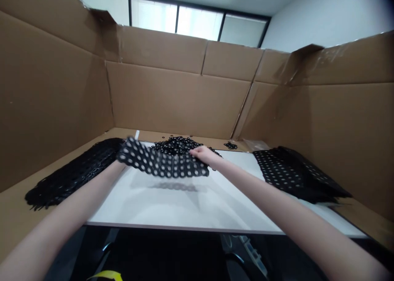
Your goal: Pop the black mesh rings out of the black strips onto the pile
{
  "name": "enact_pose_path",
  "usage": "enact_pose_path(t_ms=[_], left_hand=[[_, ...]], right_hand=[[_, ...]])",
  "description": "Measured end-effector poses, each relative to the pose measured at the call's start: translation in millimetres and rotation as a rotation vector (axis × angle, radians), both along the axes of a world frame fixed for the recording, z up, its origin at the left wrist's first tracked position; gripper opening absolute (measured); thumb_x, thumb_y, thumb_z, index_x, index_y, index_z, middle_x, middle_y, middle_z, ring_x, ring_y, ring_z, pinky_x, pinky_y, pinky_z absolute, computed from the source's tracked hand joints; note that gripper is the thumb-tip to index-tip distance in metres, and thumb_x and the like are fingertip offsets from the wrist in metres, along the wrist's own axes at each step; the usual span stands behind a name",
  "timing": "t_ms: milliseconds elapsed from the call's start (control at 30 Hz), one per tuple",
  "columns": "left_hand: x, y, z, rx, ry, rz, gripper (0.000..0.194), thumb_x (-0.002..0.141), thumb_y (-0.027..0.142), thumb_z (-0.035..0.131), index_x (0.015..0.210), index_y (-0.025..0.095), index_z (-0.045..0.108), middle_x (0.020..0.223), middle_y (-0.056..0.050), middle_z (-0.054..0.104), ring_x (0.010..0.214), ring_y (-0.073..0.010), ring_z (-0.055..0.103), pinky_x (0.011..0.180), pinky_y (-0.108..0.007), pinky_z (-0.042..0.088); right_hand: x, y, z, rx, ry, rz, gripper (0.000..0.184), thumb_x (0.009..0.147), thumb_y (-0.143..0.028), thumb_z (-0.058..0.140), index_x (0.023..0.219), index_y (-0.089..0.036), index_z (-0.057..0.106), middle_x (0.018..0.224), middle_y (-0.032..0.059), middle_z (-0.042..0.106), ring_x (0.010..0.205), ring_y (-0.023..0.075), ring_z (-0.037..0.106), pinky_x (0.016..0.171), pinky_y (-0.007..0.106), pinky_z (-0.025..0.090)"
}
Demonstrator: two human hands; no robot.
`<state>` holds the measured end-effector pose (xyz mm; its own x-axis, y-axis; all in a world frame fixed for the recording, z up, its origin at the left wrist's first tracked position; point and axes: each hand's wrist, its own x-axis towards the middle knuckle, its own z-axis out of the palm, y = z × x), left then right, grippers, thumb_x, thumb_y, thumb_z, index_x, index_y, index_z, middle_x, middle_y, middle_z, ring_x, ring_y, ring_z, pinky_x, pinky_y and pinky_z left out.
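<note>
A black sheet with rows of round holes (166, 164) hangs in the air above the white board (172, 209), sagging between my two hands and casting a shadow. My right hand (203, 154) pinches its upper edge near the right end. Behind the raised left end is my left hand (121, 166), its fingers mostly hidden; that end is held up there. Beyond the sheet lies a heap of small black rings (181, 143), partly covered by it.
A long pile of black perforated pieces (76, 170) lies on the left. More perforated black sheets (292, 172) are stacked on the right. A few loose rings (230, 146) sit near the back. Tall cardboard walls (178, 96) enclose the far side and both flanks.
</note>
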<state>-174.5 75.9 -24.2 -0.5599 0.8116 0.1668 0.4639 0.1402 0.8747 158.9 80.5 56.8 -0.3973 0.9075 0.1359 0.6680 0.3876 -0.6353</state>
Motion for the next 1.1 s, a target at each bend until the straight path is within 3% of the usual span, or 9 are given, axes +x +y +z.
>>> enact_pose_path(t_ms=[100,167,233,333,533,667,767,900,1100], left_hand=[[0.7,2.2,0.5,0.093,-0.138,-0.083,0.033,0.091,0.031,0.054,0.118,0.013,0.053,0.115,-0.01,0.058,0.098,-0.0207,0.06,0.082,-0.041,0.053],[1.8,3.8,-1.0,0.148,-0.197,-0.13,0.029,0.091,0.032,0.051,0.112,0.012,0.053,0.094,-0.007,0.064,0.075,-0.0162,0.063,0.066,-0.032,0.054],[3.8,4.7,-2.3,0.206,-0.229,-0.182,0.023,0.091,0.033,0.049,0.103,0.014,0.052,0.066,-0.001,0.061,0.048,-0.0107,0.054,0.046,-0.021,0.044],[11.0,3.6,-0.6,0.295,-0.242,-0.279,0.019,0.087,0.034,0.051,0.095,0.017,0.049,0.052,0.005,0.054,0.036,-0.0069,0.043,0.038,-0.016,0.032],[47.4,-8.3,21.7,0.446,-0.228,-0.562,0.047,0.079,0.031,0.061,0.12,0.023,0.04,0.074,0.002,0.066,0.039,-0.0059,0.05,0.043,-0.017,0.038],[78.0,-21.0,44.8,0.264,-0.448,-0.807,0.035,0.082,0.032,0.053,0.112,0.015,0.054,0.102,-0.013,0.069,0.06,-0.0142,0.065,0.053,-0.023,0.047],[100.3,-28.2,58.8,0.19,-0.578,-0.979,0.037,0.08,0.027,0.052,0.115,0.014,0.055,0.128,-0.015,0.058,0.075,-0.0163,0.067,0.063,-0.026,0.05],[124.5,-29.8,61.4,0.26,-0.509,-0.967,0.029,0.079,0.029,0.064,0.102,0.017,0.052,0.107,-0.01,0.069,0.068,-0.0118,0.065,0.064,-0.023,0.047],[122.1,-33.8,39.5,0.165,-0.209,-0.91,0.03,0.086,0.045,0.054,0.084,0.018,0.042,0.087,-0.009,0.072,0.071,-0.0155,0.067,0.058,-0.021,0.042]], right_hand=[[7.9,7.4,-46.1,0.044,-0.077,0.033,0.039,0.079,-0.039,0.056,0.047,-0.018,0.049,0.049,-0.0003,0.051,0.054,0.013,0.046,0.055,0.025,0.034],[15.1,7.3,-62.4,0.089,-0.099,0.076,0.035,0.081,-0.033,0.053,0.049,-0.018,0.052,0.056,0.0014,0.057,0.059,0.0149,0.05,0.06,0.026,0.036],[22.2,5.0,-70.1,0.127,-0.101,0.113,0.032,0.083,-0.032,0.05,0.056,-0.018,0.058,0.064,0.0027,0.063,0.066,0.0168,0.054,0.065,0.027,0.037],[32.1,1.8,-73.5,0.159,-0.072,0.165,0.024,0.085,-0.032,0.049,0.074,-0.019,0.066,0.082,0.0032,0.069,0.079,0.0183,0.059,0.074,0.028,0.04],[48.1,6.9,-79.8,0.148,-0.025,0.182,0.015,0.079,-0.028,0.058,0.081,-0.018,0.069,0.079,0.003,0.069,0.07,0.0163,0.057,0.067,0.026,0.04],[53.3,10.8,-83.8,0.105,0.015,0.189,0.016,0.076,-0.03,0.061,0.081,-0.017,0.069,0.075,0.0028,0.067,0.067,0.0152,0.055,0.063,0.026,0.04],[54.8,10.0,-83.8,0.067,0.038,0.205,0.016,0.075,-0.029,0.062,0.08,-0.016,0.068,0.071,0.0019,0.064,0.064,0.0144,0.054,0.061,0.025,0.04],[55.6,6.7,-80.7,0.048,0.066,0.241,0.01,0.074,-0.025,0.061,0.077,-0.016,0.065,0.073,0.001,0.063,0.068,0.0143,0.054,0.065,0.026,0.04],[58.1,4.8,-76.2,0.038,0.09,0.275,0.004,0.07,-0.02,0.06,0.071,-0.017,0.061,0.072,0.0001,0.06,0.072,0.0146,0.053,0.066,0.026,0.039]])
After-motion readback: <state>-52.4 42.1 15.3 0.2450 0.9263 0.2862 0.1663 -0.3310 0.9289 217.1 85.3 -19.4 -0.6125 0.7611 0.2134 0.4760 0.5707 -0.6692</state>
